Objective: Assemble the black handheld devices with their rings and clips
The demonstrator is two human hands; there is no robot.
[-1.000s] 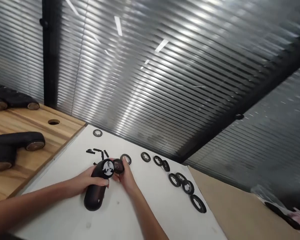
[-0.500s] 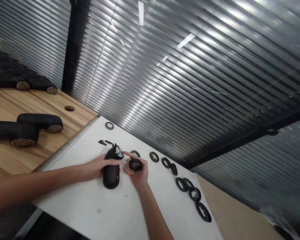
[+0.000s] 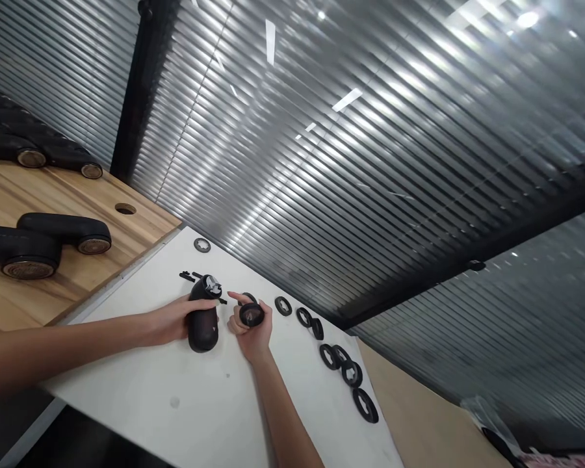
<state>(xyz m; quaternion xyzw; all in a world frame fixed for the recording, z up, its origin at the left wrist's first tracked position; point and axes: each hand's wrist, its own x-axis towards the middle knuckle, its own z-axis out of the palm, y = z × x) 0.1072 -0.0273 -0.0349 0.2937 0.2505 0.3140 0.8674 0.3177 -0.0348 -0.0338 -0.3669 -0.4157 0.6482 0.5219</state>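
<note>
My left hand (image 3: 175,318) is closed around a black, rounded device body (image 3: 203,328), held upright over the white table. The open end (image 3: 213,285) of that body faces up and shows pale grey parts inside. In my right hand (image 3: 253,335) is a black round cap (image 3: 251,314) with a shiny face, gripped with the index finger stretched toward the body. A gap separates this finger from the open end. Small black strips (image 3: 188,276) lie just behind the body. Partly hidden behind my right hand is a black ring (image 3: 247,298).
Several black rings (image 3: 329,356) lie along the right side of the white table (image 3: 175,403); another ring (image 3: 201,245) lies near its far corner. On the wooden table (image 3: 141,240) at left are black devices (image 3: 68,231) with round ends. A corrugated metal wall (image 3: 273,162) stands behind.
My right index finger has drawn back from the open end of the body, which it was touching or nearly touching. The whole view has shifted, so things appear farther left.
</note>
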